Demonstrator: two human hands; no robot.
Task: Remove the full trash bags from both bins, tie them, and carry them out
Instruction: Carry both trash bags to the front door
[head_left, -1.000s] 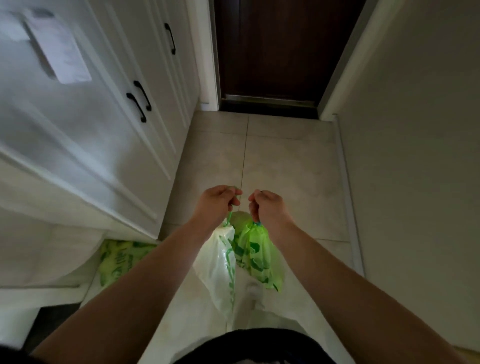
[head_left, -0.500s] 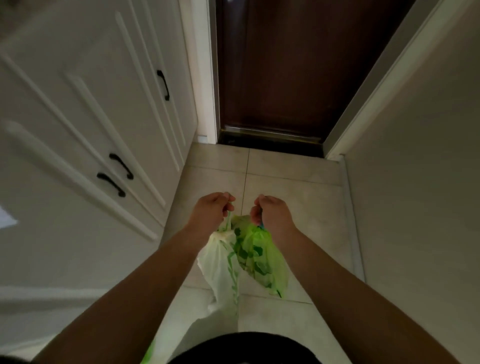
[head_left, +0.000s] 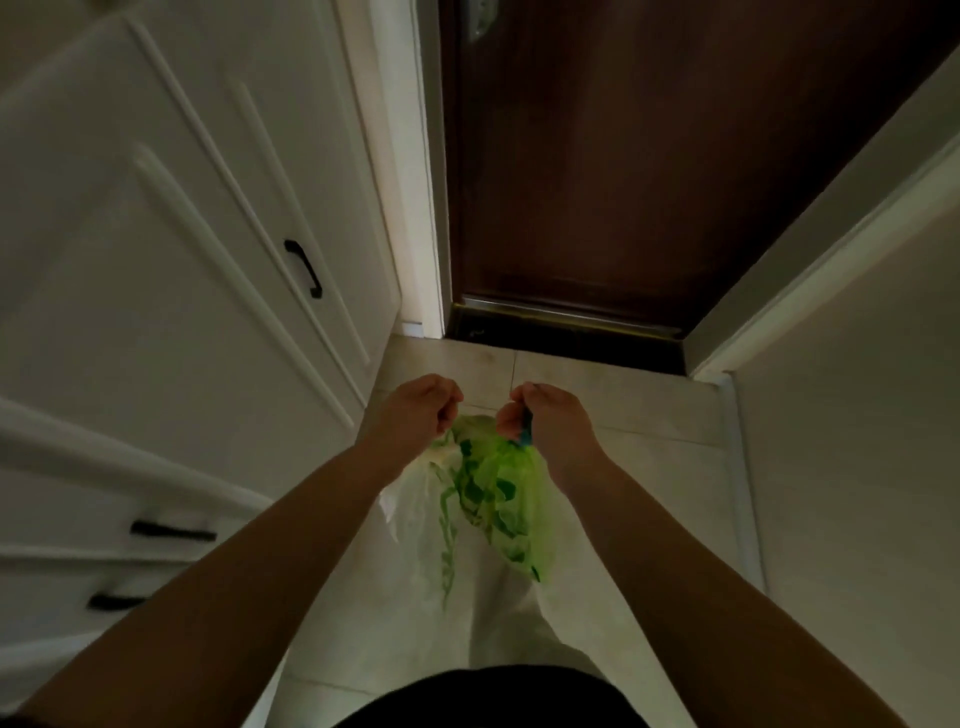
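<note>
Head view: the door (head_left: 623, 182) sits much closer than a second ago, its threshold just beyond your fists. The cabinet (head_left: 182, 234) handles have slid back along your left. You are walking, and carry-out looks near its end. The door appears closed, so one hand will likely need freeing. Your left hand (head_left: 415, 410) is curled on the neck of the white bag (head_left: 410, 493). Your right hand (head_left: 550, 421) is curled on the top of the green bag (head_left: 498, 493). Both bags hang between your forearms, touching: long axis vertical, necks up, bodies down.
</note>
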